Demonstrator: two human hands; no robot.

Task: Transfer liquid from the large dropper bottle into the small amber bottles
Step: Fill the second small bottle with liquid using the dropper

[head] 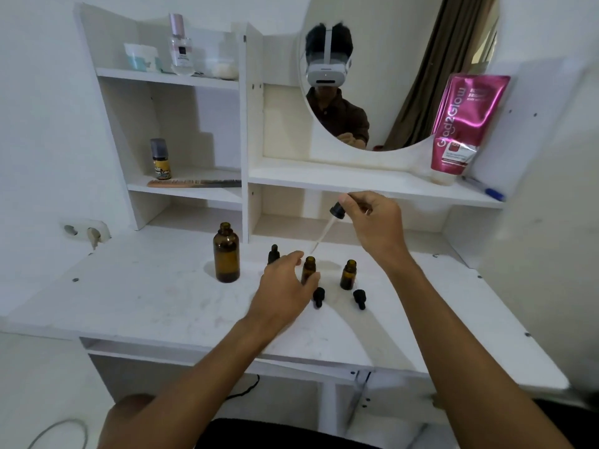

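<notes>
The large amber bottle stands uncapped on the white desk. My right hand pinches the black bulb of its glass dropper, whose tip slants down over a small open amber bottle. My left hand curls around that small bottle, its fingers touching the side. A second small open bottle stands to the right. A third small bottle, capped, sits behind my left hand. Two black dropper caps lie in front of the bottles.
A white shelf unit rises behind the desk with a comb, a small yellow bottle and a perfume bottle. A round mirror, a pink pouch and a blue pen are at the back right.
</notes>
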